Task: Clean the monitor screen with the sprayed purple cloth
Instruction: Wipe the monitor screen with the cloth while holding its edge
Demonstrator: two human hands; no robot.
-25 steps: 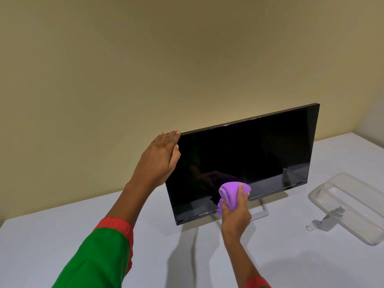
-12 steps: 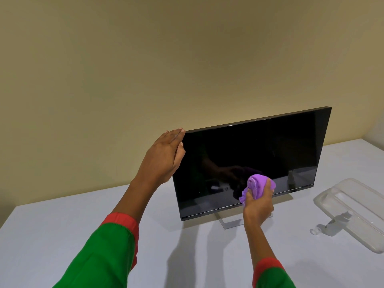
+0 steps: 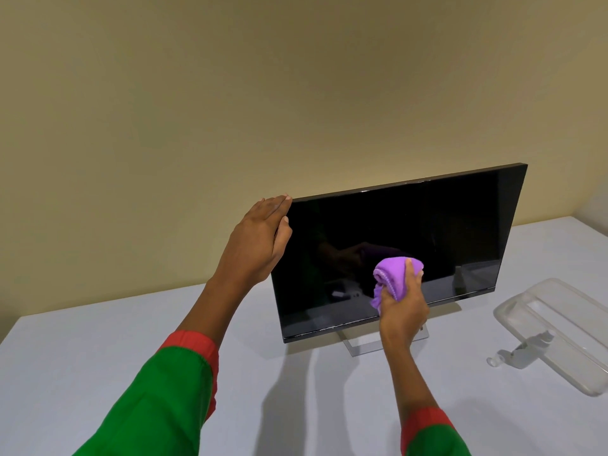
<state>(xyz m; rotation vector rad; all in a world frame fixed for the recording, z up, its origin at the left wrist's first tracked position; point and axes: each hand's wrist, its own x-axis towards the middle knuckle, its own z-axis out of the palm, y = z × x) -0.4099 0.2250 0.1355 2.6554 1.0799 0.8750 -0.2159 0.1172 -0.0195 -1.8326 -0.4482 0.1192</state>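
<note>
Purple cloth (image 3: pixel 396 274) is bunched up in your right hand (image 3: pixel 403 307), fingers clamped round it, pressing it on the lower-middle of the monitor screen (image 3: pixel 411 232). Some cloth hangs out on the thumb side of that hand, down toward the screen's bottom edge. Screen is dark, powered off, w/ faint reflections of your hand and cloth just above the cloth.

Your left hand (image 3: pixel 260 238) is flat, fingers together and straight, resting on the monitor's top-left corner, palm along the left edge; not gripping anything. Hands are well apart, the left one higher than the right. Both sleeves (image 3: pixel 158 399) are green w/ red cuffs.

Monitor stand (image 3: pixel 365 345) sits just below your right hand, partly hidden by the wrist. Clear plastic tray (image 3: pixel 566 327) lies on the white tabletop (image 3: pixel 82 350) well to the right of your right hand, w/ a small clear spray-nozzle piece (image 3: pixel 523 352) touching its near edge. Beige wall (image 3: pixel 230 93) behind the monitor.
</note>
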